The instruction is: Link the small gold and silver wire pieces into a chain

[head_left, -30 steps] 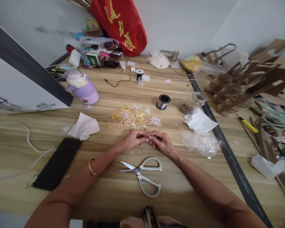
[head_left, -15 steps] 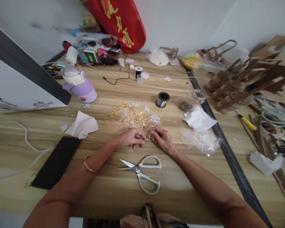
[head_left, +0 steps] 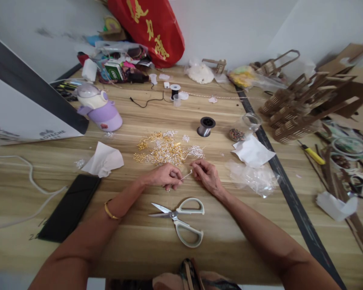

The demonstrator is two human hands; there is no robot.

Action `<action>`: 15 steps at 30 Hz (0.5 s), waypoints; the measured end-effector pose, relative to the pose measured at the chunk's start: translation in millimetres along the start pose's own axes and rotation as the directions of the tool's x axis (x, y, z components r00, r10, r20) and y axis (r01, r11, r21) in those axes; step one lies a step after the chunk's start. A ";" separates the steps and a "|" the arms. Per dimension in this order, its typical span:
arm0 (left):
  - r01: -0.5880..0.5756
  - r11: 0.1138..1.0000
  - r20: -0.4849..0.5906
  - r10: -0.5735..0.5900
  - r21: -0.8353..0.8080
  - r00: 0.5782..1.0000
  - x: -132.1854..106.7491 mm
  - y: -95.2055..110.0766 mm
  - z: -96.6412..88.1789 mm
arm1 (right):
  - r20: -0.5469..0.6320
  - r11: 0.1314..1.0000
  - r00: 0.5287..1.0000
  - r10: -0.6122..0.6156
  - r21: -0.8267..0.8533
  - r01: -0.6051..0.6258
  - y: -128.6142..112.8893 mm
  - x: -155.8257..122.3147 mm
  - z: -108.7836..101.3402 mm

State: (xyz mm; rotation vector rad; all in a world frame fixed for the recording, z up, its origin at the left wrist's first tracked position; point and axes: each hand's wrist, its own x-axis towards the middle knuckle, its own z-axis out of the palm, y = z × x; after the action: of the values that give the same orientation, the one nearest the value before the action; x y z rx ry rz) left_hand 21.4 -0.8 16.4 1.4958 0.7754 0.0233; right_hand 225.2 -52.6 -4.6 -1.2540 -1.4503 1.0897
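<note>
My left hand (head_left: 168, 177) is closed in a pinch on a thin, silvery twisted piece (head_left: 186, 176), whose free end slants up toward my right hand (head_left: 206, 174). A bit of silvery metal also peeks out beneath the left fingers. The right thumb and fingertips are pressed together at the tip of that piece; whether they grip it or something tiny is too small to see. Just beyond both hands lies a pile of gold and silver small findings (head_left: 166, 151), with silvery pins (head_left: 195, 152) to its right. White-handled scissors (head_left: 181, 219) rest with blades apart nearer my body.
A wire spool (head_left: 205, 127) stands behind the pile. On the left are a black phone (head_left: 70, 207), crumpled tissue (head_left: 103, 160) and a purple bottle (head_left: 103, 112). To the right lie a toppled clear jar (head_left: 251, 122), white paper (head_left: 253, 151), a plastic bag (head_left: 255, 179) and a yellow cutter (head_left: 314, 155).
The left fingers have shifted slightly on the twisted piece, so more of its free end shows and the ring below them is mostly hidden. My right hand has barely moved.
</note>
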 end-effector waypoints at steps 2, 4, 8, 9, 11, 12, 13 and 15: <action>0.012 1.000 0.018 -0.012 0.013 1.000 -1.3 1.3 -1.1 | -0.002 1.000 1.000 -0.003 -0.010 0.003 -0.1 0.2 0.1; 0.028 0.999 0.029 -0.029 0.025 0.999 -3.3 3.0 -2.1 | -0.002 1.000 1.000 -0.006 -0.013 0.006 -0.3 0.4 0.2; 0.028 0.998 0.046 -0.030 0.056 0.998 -6.9 5.0 -3.8 | -0.001 1.000 1.000 -0.002 -0.023 0.002 -1.0 0.5 0.3; 0.018 0.998 0.052 -0.021 0.066 0.998 -7.8 5.2 -4.4 | 0.000 0.999 1.000 -0.003 -0.033 0.003 -1.2 0.5 0.1; 0.000 0.997 0.058 -0.005 0.082 0.998 -9.6 5.7 -5.9 | 0.004 0.998 1.000 -0.008 -0.066 0.009 -1.3 0.5 -0.1; -0.003 0.996 0.056 -0.002 0.089 0.998 -10.7 6.1 -6.9 | 0.008 0.996 1.000 -0.010 -0.086 0.011 -1.2 0.6 -0.3; -0.002 0.995 0.053 -0.003 0.098 0.999 -11.9 6.6 -8.2 | 0.009 0.995 1.000 -0.011 -0.102 0.012 -1.1 0.7 -0.3; 0.010 0.992 0.048 -0.016 0.124 0.999 -14.5 7.6 -11.5 | 0.011 0.992 1.000 -0.013 -0.125 0.015 -0.8 0.8 -0.3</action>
State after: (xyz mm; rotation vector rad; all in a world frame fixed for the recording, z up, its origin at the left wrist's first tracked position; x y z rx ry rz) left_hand 8.3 3.3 30.9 1.6023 0.7581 -0.0718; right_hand 225.2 -51.8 -3.7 -1.3250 -1.5525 1.0100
